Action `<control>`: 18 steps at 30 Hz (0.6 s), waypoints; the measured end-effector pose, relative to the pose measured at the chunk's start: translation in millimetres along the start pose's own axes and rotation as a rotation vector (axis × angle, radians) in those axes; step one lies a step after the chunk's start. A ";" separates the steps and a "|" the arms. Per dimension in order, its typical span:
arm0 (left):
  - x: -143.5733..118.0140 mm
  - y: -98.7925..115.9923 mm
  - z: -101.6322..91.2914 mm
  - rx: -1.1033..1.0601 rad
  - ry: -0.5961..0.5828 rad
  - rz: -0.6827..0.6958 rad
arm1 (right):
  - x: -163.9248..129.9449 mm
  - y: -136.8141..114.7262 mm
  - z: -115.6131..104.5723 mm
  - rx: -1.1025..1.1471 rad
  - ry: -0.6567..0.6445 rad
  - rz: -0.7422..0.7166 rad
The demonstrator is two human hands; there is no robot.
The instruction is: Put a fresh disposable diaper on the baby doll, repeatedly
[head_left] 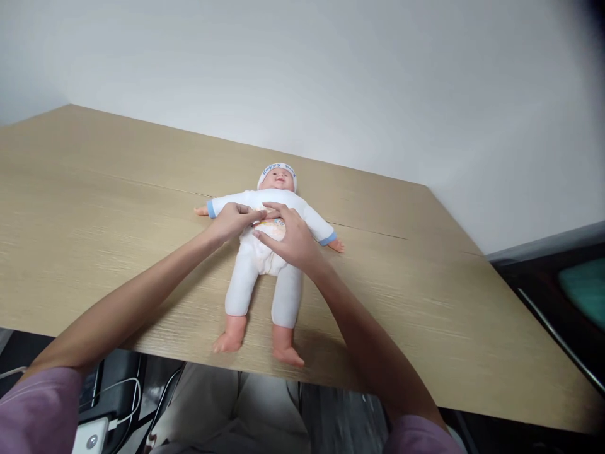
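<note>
A baby doll [287, 302] lies on its back on the table, head toward the wall and bare feet toward me. It wears a white outfit with blue cuffs and a printed white cap [277, 168]. Around its hips is a white diaper [268, 260] with a coloured print at the front waist. At that waist, my left hand [232, 221] has its thumb and fingers pinched together on the diaper's upper edge. My right hand [295, 236] rests over the other side of the belly, thumb and fingers apart, fingertips close to the left ones. Both hands partly hide the waistband.
The wooden table [118, 214] has a thin seam running across it and meets a pale wall [283, 75] at the back. A dark object with a greenish panel [583, 293] stands beyond the right edge. Below the front edge are a white device [89, 436] with a cable and my legs.
</note>
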State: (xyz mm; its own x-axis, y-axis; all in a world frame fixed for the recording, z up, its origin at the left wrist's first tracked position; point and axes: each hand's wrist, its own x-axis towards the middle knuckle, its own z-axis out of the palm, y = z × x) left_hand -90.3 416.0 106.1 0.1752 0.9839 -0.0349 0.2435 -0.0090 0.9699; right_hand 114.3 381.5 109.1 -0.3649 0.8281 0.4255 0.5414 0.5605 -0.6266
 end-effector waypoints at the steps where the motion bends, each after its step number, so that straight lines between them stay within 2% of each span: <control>1: -0.3 0.0 1.7 -0.010 -0.006 0.015 | 0.3 0.5 0.6 0.004 0.001 0.007; 7: 0.0 -3.2 2.2 -0.023 -0.091 0.186 | 3.6 2.4 11.3 0.012 0.126 0.041; 11: 3.3 -19.4 0.0 -0.056 -0.019 0.237 | 5.2 3.6 15.2 0.033 0.193 0.103; 18: 4.8 -50.6 3.6 0.058 0.085 0.358 | 9.8 9.7 13.4 0.216 0.251 0.177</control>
State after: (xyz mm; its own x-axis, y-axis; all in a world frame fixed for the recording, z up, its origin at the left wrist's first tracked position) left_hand -98.4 420.5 56.0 0.1798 0.9280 0.3264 0.2354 -0.3627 0.9017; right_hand 105.8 395.0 98.4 -0.0684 0.9009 0.4286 0.3970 0.4187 -0.8167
